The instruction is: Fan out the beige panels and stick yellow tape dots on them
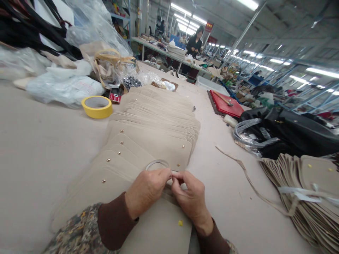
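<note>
My left hand [149,185] and my right hand [190,195] meet fingertip to fingertip, both closed in a pinch. A narrow pale grey strap [158,162] curves up in a loop from behind my left fingers, and its end goes in between the fingertips, where the detail is hidden. Beneath the hands lies a beige leather panel [156,225] with a yellow mark [180,223] near its right side. Just beyond, a fanned stack of matching beige panels [148,137] spreads away from me, several showing gold-coloured studs [122,131] near their edges.
Left of the stack stands a roll of yellow tape [97,107], with plastic bags [65,84] behind. On the right are a tied bundle of panels [312,197], black bags [291,130] and a hammer [222,98] on a red slab [229,105]. A person [194,44] stands farther back.
</note>
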Motion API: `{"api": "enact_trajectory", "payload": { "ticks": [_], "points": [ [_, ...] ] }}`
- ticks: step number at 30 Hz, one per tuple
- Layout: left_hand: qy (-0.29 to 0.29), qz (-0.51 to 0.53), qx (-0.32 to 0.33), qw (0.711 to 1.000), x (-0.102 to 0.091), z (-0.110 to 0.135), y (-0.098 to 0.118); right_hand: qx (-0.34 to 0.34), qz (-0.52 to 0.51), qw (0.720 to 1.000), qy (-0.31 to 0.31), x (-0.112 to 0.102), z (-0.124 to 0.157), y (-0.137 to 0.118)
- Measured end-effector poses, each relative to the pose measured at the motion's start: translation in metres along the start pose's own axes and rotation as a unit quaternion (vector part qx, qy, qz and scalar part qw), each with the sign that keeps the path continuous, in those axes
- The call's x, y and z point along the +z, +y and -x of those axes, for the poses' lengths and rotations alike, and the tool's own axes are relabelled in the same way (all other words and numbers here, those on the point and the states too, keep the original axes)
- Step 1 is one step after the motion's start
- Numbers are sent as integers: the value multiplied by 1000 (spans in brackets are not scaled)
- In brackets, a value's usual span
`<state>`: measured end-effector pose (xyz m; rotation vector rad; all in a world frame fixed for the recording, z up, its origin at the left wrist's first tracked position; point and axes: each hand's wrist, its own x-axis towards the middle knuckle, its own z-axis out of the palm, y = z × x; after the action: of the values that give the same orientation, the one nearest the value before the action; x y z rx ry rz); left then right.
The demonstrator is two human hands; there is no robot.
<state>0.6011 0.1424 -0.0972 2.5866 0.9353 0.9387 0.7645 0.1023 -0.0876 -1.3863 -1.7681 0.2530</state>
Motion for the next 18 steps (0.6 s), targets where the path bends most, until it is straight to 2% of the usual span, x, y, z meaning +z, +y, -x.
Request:
{"api": "enact_trajectory", "payload": {
  "ticks": [2,4,7,9,12,15,18],
  "points": [
    [14,-4,14,1000,-3,-3,3,136,-96,986,-15,2,0,-3],
    [30,5,34,999,-6,-5,8,258,-194,946,-32,3,-2,-1],
    [53,8,53,997,-10,-7,12,353,-269,896,-16,0,-7,11],
    [47,-25,42,998,-11,-11,10,372,-273,887,10,-6,-10,21],
    [-13,-118,3,993,-8,-19,-4,364,-246,898,32,-16,-14,32],
    [-83,-184,-2,979,-1,-24,-19,360,-227,905,28,-20,-14,35],
    [-120,-192,6,974,5,-23,-24,365,-218,905,0,-18,-11,38]
  ]
}}
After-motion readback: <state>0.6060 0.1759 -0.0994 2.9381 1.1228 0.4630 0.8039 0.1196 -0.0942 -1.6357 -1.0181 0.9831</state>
